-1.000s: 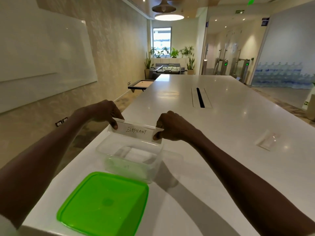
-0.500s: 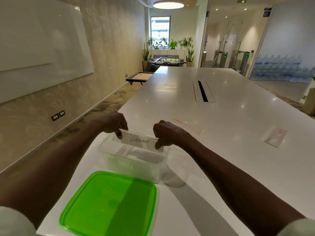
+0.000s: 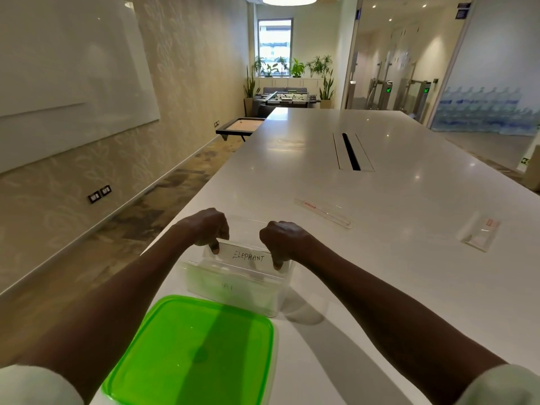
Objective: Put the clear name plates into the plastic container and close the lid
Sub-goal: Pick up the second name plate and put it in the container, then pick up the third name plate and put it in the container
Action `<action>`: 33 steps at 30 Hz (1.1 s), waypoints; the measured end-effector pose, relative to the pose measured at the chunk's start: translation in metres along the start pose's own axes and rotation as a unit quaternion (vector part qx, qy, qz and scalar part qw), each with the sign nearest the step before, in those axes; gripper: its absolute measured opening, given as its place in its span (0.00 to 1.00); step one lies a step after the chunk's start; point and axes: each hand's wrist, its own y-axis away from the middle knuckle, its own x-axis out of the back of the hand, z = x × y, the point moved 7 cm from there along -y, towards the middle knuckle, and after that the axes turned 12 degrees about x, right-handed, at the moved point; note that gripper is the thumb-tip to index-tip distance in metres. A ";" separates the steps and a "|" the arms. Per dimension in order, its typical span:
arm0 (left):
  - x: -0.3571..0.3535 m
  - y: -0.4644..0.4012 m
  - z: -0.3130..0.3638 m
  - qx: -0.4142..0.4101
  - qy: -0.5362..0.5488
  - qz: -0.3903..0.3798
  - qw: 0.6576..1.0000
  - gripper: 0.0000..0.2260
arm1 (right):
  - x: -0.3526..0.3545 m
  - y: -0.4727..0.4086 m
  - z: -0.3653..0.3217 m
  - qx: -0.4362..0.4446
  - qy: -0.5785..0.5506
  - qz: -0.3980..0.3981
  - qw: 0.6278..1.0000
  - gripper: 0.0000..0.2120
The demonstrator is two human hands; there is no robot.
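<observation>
From the head camera, your left hand [image 3: 208, 228] and right hand [image 3: 285, 239] each pinch one end of the clear plastic name plate lettered ELEPHANT [image 3: 248, 256], each grip closed on it with fingertips pointing down. You hold it level and upright over the clear square plastic container [image 3: 233, 290] near the surface's left edge, probably so it drops in flat without catching the rim; its lower edge looks already inside the walls. The translucent green square lid [image 3: 193, 352] lies flat at the near edge, just beside the container, off and ready for closing. Two more clear name plates wait on the white surface [image 3: 380, 273]: a long narrow one [image 3: 323, 212] beyond your right hand, and a shorter one [image 3: 479, 232] towards the right edge, both well apart from the container.
</observation>
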 end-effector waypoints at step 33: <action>0.119 0.050 0.164 -0.114 0.219 0.322 0.914 0.06 | 0.072 0.115 0.085 -0.042 -0.074 0.342 0.936 0.11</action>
